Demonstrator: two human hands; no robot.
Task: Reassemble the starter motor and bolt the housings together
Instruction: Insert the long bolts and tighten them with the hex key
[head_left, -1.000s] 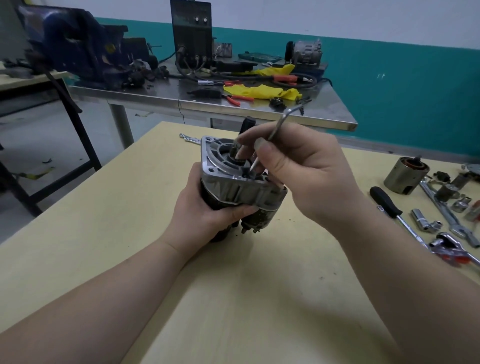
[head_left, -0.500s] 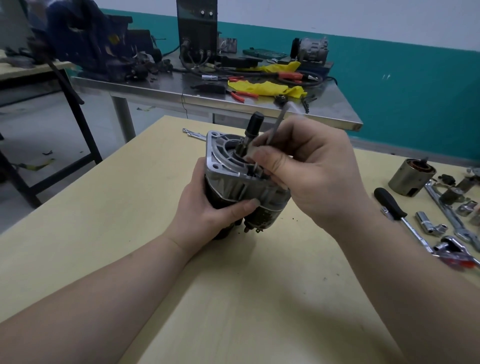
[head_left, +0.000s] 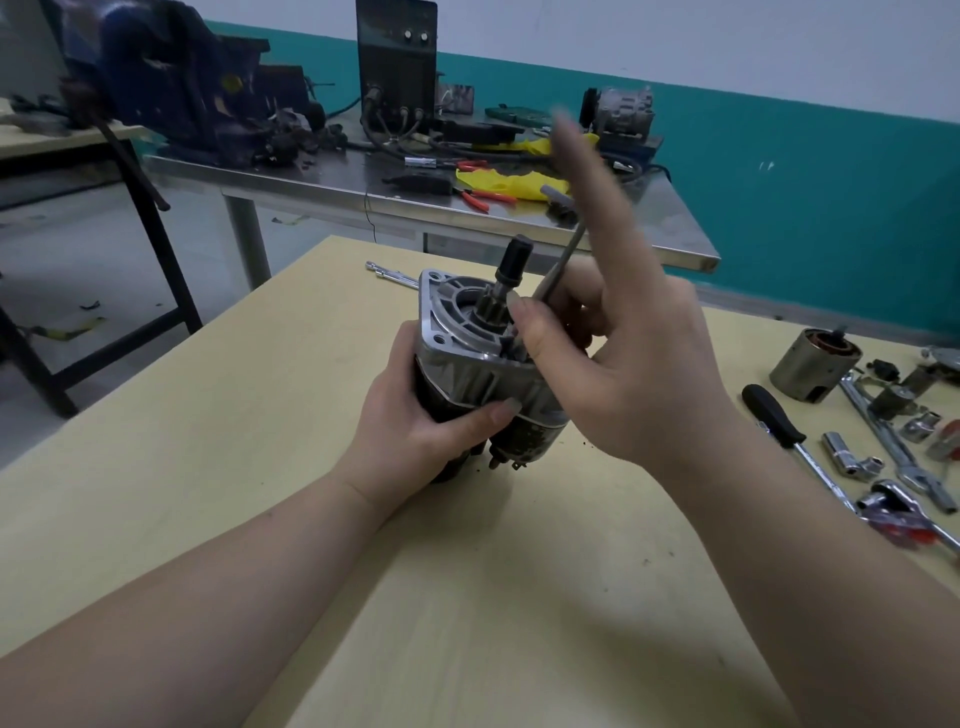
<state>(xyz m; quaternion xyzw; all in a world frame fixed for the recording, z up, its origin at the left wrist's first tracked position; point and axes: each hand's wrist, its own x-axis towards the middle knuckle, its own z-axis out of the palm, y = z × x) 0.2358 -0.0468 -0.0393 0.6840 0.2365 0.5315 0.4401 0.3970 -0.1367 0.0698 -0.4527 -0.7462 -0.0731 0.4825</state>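
The left hand (head_left: 415, 436) grips the starter motor (head_left: 483, 364) upright on the tabletop (head_left: 260, 467). It looks heavy, rigid metal, best clasped round the body. The right hand (head_left: 639, 364) pinches a hex key (head_left: 563, 254) at the motor's flange.

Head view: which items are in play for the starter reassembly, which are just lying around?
In play:
starter motor, gripped by left hand
hex key, pinched by right hand

Lying about:
screwdriver
socket
loose cylindrical housing
pliers and yellow cloth on steel table
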